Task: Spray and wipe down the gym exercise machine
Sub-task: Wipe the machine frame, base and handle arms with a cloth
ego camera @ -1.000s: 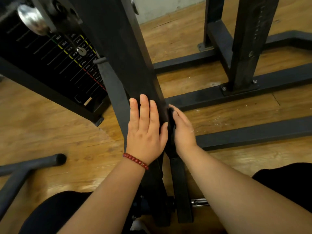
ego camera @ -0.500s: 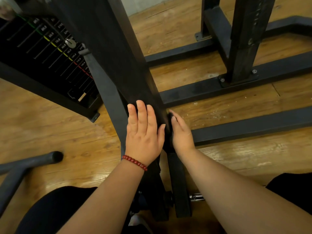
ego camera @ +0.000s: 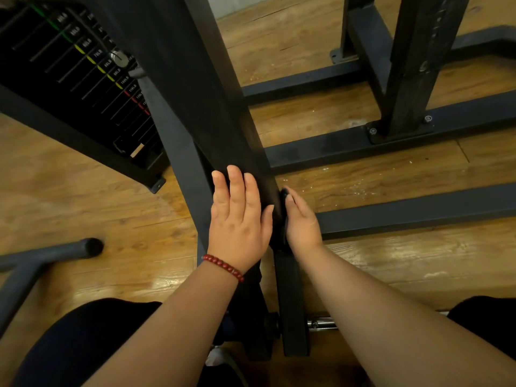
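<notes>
— The grips?
— Both apart. The left hand [ego camera: 237,219] lies flat, fingers straight, on the machine's black post [ego camera: 195,79]. The right hand [ego camera: 303,222] presses straight-fingered along its right edge, with something dark beneath that I can't make out.
— Room to move?
— Open wooden floor [ego camera: 83,196] left of the post; three base rails [ego camera: 405,213] cross on the right. One weight stack [ego camera: 69,65] upper left, one round bar [ego camera: 55,252] lower left.

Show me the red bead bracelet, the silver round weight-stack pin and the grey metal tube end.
red bead bracelet [ego camera: 223,267]: head view, beads atop the wrist.
silver round weight-stack pin [ego camera: 117,58]: head view, its knob face.
grey metal tube [ego camera: 93,247]: head view, its dark end.
</notes>
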A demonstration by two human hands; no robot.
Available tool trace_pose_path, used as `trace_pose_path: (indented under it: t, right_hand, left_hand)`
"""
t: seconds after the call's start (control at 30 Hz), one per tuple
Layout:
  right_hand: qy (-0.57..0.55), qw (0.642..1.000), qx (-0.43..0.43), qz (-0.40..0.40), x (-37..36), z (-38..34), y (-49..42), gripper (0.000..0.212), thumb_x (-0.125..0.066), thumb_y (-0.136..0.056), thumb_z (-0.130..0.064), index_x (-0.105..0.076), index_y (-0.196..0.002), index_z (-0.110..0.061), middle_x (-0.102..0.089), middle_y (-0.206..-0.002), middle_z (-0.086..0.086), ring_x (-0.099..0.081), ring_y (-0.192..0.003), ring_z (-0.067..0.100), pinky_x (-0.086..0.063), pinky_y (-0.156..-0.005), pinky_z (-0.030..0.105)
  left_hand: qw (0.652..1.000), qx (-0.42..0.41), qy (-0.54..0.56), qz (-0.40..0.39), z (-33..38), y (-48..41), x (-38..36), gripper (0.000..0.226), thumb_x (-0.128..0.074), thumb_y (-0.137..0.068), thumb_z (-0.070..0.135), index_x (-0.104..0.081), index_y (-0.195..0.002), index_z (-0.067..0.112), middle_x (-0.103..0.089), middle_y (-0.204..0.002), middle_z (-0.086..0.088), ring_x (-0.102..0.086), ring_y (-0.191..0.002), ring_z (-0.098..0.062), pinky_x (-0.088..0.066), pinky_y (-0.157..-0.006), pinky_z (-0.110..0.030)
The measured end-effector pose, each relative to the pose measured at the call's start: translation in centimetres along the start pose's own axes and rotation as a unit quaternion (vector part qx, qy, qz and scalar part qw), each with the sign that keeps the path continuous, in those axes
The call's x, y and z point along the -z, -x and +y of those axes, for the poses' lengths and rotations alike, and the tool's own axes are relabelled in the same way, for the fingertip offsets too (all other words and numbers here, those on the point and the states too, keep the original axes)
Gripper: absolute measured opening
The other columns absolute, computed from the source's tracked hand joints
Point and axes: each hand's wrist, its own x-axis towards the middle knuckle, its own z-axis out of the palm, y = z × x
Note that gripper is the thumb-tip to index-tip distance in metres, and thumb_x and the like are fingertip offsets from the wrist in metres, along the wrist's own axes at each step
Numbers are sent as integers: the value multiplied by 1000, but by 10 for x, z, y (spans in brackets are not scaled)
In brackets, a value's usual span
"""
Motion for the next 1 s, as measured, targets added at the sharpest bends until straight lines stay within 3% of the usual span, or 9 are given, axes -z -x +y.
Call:
trace_pose_path:
  t: [0.03,0.1,0.17,0.23,0.33,0.5,0.63,0.8,1.0]
  right_hand:
    - [5,1000,-18,16,-1,5,1,31,-39,-105,-25,-53,-132,-29,-53,-132,-10,-51,-127,11,-39,-97,11]
    - [-35,997,-44,49,-9,-2,3,27,-43,-104,-24,-61,-117,-38,-58,-133,-2,-54,-125,17,-41,-109,31]
    - [-77,995,-32,57,-18,-23,-1,26,-45,-103,-23,-65,-110,-38,-63,-128,3,-58,-121,17,-43,-109,42]
    - [-88,995,35,27,-24,-54,0,27,-43,-104,-22,-64,-122,-25,-64,-128,3,-58,-121,14,-44,-107,37]
    - [-65,992,111,5,-24,-73,5,32,-41,-105,-24,-57,-133,-25,-60,-134,-2,-54,-125,7,-43,-107,30]
    - [-6,998,53,25,-17,-31,19,34,-40,-104,-32,-56,-134,-28,-59,-135,-4,-51,-128,11,-38,-113,43]
    - [-14,995,90,32,-25,-66,23,32,-42,-104,-25,-55,-133,-32,-55,-138,-9,-48,-130,6,-37,-114,36]
    - [32,971,238,2,-37,-124,35,37,-46,-102,-21,-45,-136,-37,-47,-124,-35,-42,-120,-21,-32,-102,5]
    - [58,937,345,-13,-44,-166,63,43,-49,-101,-17,-39,-140,-32,-45,-138,-23,-39,-131,-12,-31,-106,8]
  left_hand:
    - [1000,1,-2,0,0,0,0,87,-44,-94,35,17,-151,10,30,-157,-6,23,-146,-25,-13,-114,-38]
    - [1000,-5,0,4,-1,1,1,87,-45,-94,34,15,-152,10,28,-158,-6,21,-147,-25,-19,-113,-40]
    - [1000,-11,3,5,-3,2,2,86,-46,-94,32,14,-153,10,27,-159,-5,20,-147,-25,-19,-113,-40]
    - [1000,-14,4,9,-3,1,2,87,-46,-92,29,13,-153,11,26,-159,-5,19,-148,-26,-23,-111,-42]
    - [1000,-19,-9,11,-3,0,5,88,-48,-87,25,8,-154,10,23,-160,-5,17,-148,-27,-26,-111,-45]
    - [999,-23,-23,2,-9,-2,20,61,-45,-97,28,-21,-149,7,-6,-158,-11,6,-150,-23,-18,-118,-42]
    - [999,-31,-18,31,-20,-15,44,53,-49,-96,24,-33,-142,5,-28,-148,-12,-15,-144,-23,-19,-119,-39]
    - [996,-51,-15,67,-31,-54,79,60,-56,-91,20,-31,-143,4,-29,-148,-12,-18,-144,-23,-23,-119,-40]
    - [993,-44,-36,101,-37,-96,117,63,-56,-91,18,-27,-145,3,-27,-151,-12,-18,-144,-25,-24,-118,-44]
